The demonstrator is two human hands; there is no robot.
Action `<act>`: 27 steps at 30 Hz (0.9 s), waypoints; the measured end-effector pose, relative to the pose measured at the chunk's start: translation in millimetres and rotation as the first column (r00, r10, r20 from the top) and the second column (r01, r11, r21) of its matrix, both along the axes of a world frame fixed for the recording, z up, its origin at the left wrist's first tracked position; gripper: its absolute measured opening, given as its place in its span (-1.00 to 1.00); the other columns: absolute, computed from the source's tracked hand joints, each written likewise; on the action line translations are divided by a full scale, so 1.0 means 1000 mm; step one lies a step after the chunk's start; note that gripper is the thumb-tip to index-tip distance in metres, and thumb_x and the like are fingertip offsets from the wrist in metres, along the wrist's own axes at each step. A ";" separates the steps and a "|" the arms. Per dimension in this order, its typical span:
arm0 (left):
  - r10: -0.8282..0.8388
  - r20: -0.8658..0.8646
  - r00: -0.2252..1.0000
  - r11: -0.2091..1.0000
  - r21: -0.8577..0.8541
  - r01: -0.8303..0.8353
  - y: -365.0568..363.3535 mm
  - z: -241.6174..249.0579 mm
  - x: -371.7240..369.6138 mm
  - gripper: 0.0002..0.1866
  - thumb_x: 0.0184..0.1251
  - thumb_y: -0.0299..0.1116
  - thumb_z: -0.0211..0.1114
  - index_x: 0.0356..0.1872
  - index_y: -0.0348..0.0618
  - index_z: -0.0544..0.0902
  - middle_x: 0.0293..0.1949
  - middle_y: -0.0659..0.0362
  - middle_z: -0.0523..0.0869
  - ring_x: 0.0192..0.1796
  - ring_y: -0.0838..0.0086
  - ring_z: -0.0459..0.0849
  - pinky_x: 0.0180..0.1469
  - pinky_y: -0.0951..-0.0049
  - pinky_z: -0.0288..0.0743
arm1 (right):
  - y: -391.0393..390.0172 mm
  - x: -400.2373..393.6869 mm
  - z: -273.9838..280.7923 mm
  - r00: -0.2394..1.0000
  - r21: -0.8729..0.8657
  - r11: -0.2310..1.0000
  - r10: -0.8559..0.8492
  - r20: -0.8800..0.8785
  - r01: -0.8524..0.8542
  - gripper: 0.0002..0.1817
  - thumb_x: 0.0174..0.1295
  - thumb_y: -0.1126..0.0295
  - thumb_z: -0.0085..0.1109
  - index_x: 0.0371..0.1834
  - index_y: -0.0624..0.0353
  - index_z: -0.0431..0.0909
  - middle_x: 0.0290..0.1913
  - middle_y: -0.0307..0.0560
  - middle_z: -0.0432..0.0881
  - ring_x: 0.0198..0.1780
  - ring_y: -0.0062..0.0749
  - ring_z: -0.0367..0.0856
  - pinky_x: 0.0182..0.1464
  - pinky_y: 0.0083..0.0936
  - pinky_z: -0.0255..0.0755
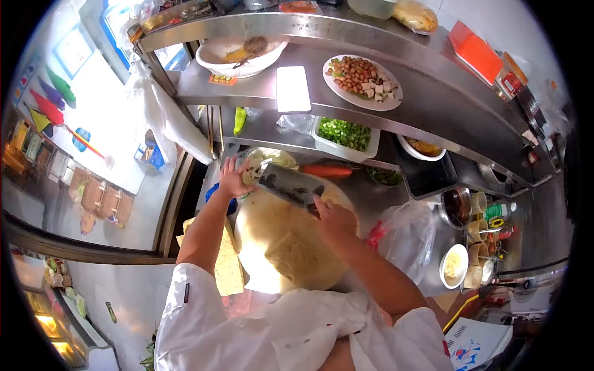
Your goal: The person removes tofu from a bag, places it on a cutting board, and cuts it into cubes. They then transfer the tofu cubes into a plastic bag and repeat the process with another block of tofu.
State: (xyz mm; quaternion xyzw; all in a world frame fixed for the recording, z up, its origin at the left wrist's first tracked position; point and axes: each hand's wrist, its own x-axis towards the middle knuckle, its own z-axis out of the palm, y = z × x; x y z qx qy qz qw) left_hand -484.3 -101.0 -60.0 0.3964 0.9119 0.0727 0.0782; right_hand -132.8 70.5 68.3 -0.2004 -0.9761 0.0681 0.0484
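- head view, nearest: a tan slab (291, 256) lies flat on the near half of the round board (252, 216), with yellow slabs (229, 266) along the board's left side.
- right of the board, a clear plastic bag (411, 232) bulges up and crowds that side; a white bowl (455, 266) stands farther right.
- between slab and blade, a strip of bare board gives open room.
- the right hand (335, 221) is wrapped round the handle of the cleaver (288, 185), whose blade slants leftward over the board's far part.
- the left hand (233, 178) has its fingers spread, near the blade's left end, just beside the pale green vegetable (267, 157); i cannot tell if they touch.
- past the blade, a carrot (327, 170) lies near the board's far edge.
- beyond, a tub of chopped greens (345, 133) and the steel shelf (427, 96) close off the far side.
- up on that shelf: a plate of peanuts (356, 73) and a large bowl (213, 55).
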 end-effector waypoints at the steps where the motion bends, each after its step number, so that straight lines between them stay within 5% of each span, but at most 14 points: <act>1: 0.042 0.047 0.998 0.996 0.080 -0.046 0.004 -0.010 -0.005 0.20 -0.18 0.36 0.64 0.63 0.36 0.36 0.72 -0.07 0.01 0.72 -0.15 -0.07 0.64 -0.16 0.01 | -0.002 0.003 0.006 0.992 -0.043 0.998 -0.046 0.115 0.051 -0.36 0.38 0.04 0.31 0.48 -0.03 0.46 -0.07 -0.08 0.68 -0.01 -0.14 0.73 -0.03 -0.13 0.62; 2: 0.073 0.103 0.992 0.986 0.144 -0.088 0.008 -0.019 -0.012 -0.03 -0.05 0.25 0.60 0.50 0.29 0.55 0.68 -0.06 0.13 0.69 -0.11 0.06 0.62 -0.10 0.12 | -0.002 0.006 0.003 0.991 -0.047 0.998 -0.045 0.124 0.051 -0.36 0.38 0.04 0.31 0.48 -0.03 0.46 -0.07 -0.08 0.68 -0.01 -0.14 0.73 -0.03 -0.13 0.62; 3: 0.074 0.105 0.992 0.986 0.144 -0.089 0.013 -0.034 -0.031 -0.03 -0.05 0.25 0.60 0.50 0.29 0.55 0.68 -0.06 0.13 0.69 -0.11 0.06 0.62 -0.10 0.12 | 0.000 0.011 -0.001 0.991 -0.075 0.994 -0.065 0.114 0.074 -0.35 0.39 0.04 0.31 0.50 -0.04 0.44 -0.04 -0.07 0.69 0.00 -0.12 0.73 -0.01 -0.13 0.62; 5: 0.093 0.327 0.941 0.996 -0.037 -0.085 0.016 -0.071 -0.068 -0.16 0.10 0.08 0.52 0.51 0.31 0.53 0.66 -0.08 0.16 0.65 -0.12 0.14 0.60 -0.07 0.18 | 0.002 0.018 -0.002 0.991 -0.105 0.990 -0.087 0.105 0.098 -0.35 0.40 0.03 0.31 0.51 -0.05 0.42 0.00 -0.06 0.71 0.01 -0.09 0.74 0.01 -0.14 0.61; 8: 0.305 0.137 0.943 0.948 0.057 -0.314 0.012 -0.059 -0.023 -0.20 0.18 -0.03 0.47 0.54 0.33 0.50 0.61 -0.09 0.23 0.60 -0.12 0.23 0.59 -0.03 0.22 | 0.002 0.039 -0.004 0.988 -0.237 0.961 -0.121 0.099 0.142 -0.35 0.41 -0.02 0.27 0.50 -0.02 0.44 0.06 -0.06 0.68 0.04 -0.10 0.73 0.01 -0.12 0.64; 11: 0.299 0.211 0.931 0.915 0.212 -0.342 0.002 0.000 0.005 -0.19 0.19 -0.04 0.46 0.56 0.36 0.46 0.63 -0.08 0.20 0.61 -0.12 0.20 0.59 -0.04 0.21 | 0.000 0.069 -0.020 0.986 -0.276 0.947 -0.160 0.035 0.164 -0.32 0.38 -0.03 0.30 0.49 0.00 0.45 0.11 -0.04 0.69 0.09 -0.09 0.73 0.04 -0.11 0.63; 13: 0.263 0.190 0.946 0.923 0.235 -0.304 -0.028 -0.015 -0.016 -0.17 0.21 -0.06 0.42 0.59 0.39 0.41 0.61 -0.14 0.25 0.62 -0.14 0.22 0.58 -0.03 0.24 | -0.010 0.091 -0.015 0.958 -0.370 0.894 -0.286 -0.035 0.253 -0.32 0.32 -0.02 0.37 0.45 0.03 0.50 0.12 -0.01 0.73 0.08 -0.05 0.74 0.07 -0.10 0.62; 15: 0.327 0.163 0.931 0.944 -0.098 -0.315 -0.048 -0.010 -0.027 -0.20 0.25 -0.06 0.38 0.58 0.24 0.42 0.50 -0.21 0.45 0.53 -0.20 0.38 0.54 -0.06 0.30 | -0.008 0.112 -0.025 0.958 -0.381 0.892 -0.282 -0.052 0.242 -0.32 0.30 0.00 0.40 0.43 0.04 0.53 0.12 0.01 0.74 0.07 -0.03 0.75 0.09 -0.11 0.62; 19: 0.393 0.109 0.913 0.862 -0.390 -0.325 -0.075 -0.024 -0.017 -0.30 0.32 -0.11 0.31 0.55 0.28 0.46 0.47 -0.04 0.56 0.50 -0.13 0.48 0.53 -0.02 0.37 | -0.024 0.153 -0.037 0.940 -0.406 0.873 -0.331 -0.087 0.270 -0.37 0.27 0.06 0.45 0.37 0.06 0.58 0.09 0.07 0.78 0.03 0.02 0.77 0.11 -0.13 0.62; 21: 0.344 0.196 0.918 0.873 -0.426 -0.236 -0.085 -0.082 -0.035 -0.36 0.36 -0.10 0.30 0.49 0.18 0.53 0.45 0.06 0.60 0.48 0.03 0.55 0.49 0.00 0.43 | -0.036 0.168 -0.041 0.922 -0.458 0.839 -0.375 -0.095 0.294 -0.39 0.28 0.08 0.45 0.36 0.07 0.59 0.09 0.08 0.77 0.04 0.01 0.77 0.10 -0.14 0.62; 25: 0.413 0.094 0.906 0.874 -0.322 -0.365 -0.063 -0.051 -0.015 -0.67 0.45 -0.29 0.23 0.14 -0.04 0.78 0.23 0.02 0.77 0.28 0.10 0.74 0.23 0.08 0.68 | -0.051 0.188 -0.038 0.909 -0.464 0.824 -0.407 -0.085 0.326 -0.44 0.33 0.12 0.42 0.34 0.09 0.59 0.08 0.10 0.76 0.06 0.01 0.76 0.10 -0.15 0.63; 27: 0.337 0.108 0.935 0.918 -0.258 -0.301 -0.066 -0.047 -0.011 -0.76 0.43 -0.21 0.32 -0.06 -0.08 0.81 0.08 0.04 0.83 0.14 0.07 0.80 0.15 0.06 0.70 | -0.056 0.193 -0.036 0.893 -0.473 0.811 -0.439 -0.101 0.346 -0.46 0.34 0.13 0.40 0.33 0.10 0.59 0.08 0.10 0.76 0.08 0.01 0.76 0.10 -0.16 0.62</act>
